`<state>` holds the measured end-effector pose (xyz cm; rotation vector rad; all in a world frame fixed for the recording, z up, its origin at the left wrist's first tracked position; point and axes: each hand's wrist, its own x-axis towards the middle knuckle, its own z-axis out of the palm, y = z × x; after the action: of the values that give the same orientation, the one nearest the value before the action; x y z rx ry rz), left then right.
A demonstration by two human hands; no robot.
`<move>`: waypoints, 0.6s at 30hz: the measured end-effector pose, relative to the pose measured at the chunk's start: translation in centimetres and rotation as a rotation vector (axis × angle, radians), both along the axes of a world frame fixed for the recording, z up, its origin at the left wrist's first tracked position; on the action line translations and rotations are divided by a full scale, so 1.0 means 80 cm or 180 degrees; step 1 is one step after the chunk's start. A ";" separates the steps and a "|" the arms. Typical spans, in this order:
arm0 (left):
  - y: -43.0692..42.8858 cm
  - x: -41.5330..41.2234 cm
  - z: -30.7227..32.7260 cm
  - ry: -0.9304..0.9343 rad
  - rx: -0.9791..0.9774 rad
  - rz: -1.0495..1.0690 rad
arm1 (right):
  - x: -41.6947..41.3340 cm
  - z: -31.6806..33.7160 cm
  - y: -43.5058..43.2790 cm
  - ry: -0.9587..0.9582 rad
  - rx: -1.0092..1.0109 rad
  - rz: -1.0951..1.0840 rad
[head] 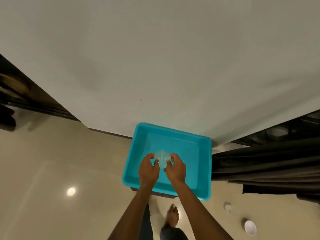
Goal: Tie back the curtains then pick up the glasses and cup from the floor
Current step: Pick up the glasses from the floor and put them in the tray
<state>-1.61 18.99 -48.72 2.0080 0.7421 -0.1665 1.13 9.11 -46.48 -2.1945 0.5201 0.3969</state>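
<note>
A clear ribbed glass (161, 158) is held between both hands above the inside of a turquoise plastic tub (190, 149). My left hand (148, 170) grips its left side, a ring showing on one finger, and my right hand (175, 169) grips its right side. Another clear glass (228, 207) stands on the tiled floor at the lower right. A white cup (250, 227) sits on the floor a little nearer than that glass. A dark curtain (270, 161) hangs bunched at the right, its hem reaching the floor.
The tub rests on a low dark stand against a white wall (155, 66). A dark door frame (34, 99) runs along the left. A bare foot (173, 216) stands on the glossy beige floor (52, 161) below the tub.
</note>
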 end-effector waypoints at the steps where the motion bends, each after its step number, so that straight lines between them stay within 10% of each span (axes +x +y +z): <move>1: 0.007 0.008 -0.012 0.0023 -0.0047 -0.0049 | 0.008 -0.010 0.003 0.0047 0.0058 -0.0046; 18: 0.074 0.128 -0.165 0.0817 -0.1874 0.0302 | 0.126 -0.148 0.036 0.1257 0.1400 -0.0397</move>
<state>8.64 24.94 -61.89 1.4021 0.8313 -0.5305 11.21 11.96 -58.32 -1.6558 0.7028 0.8033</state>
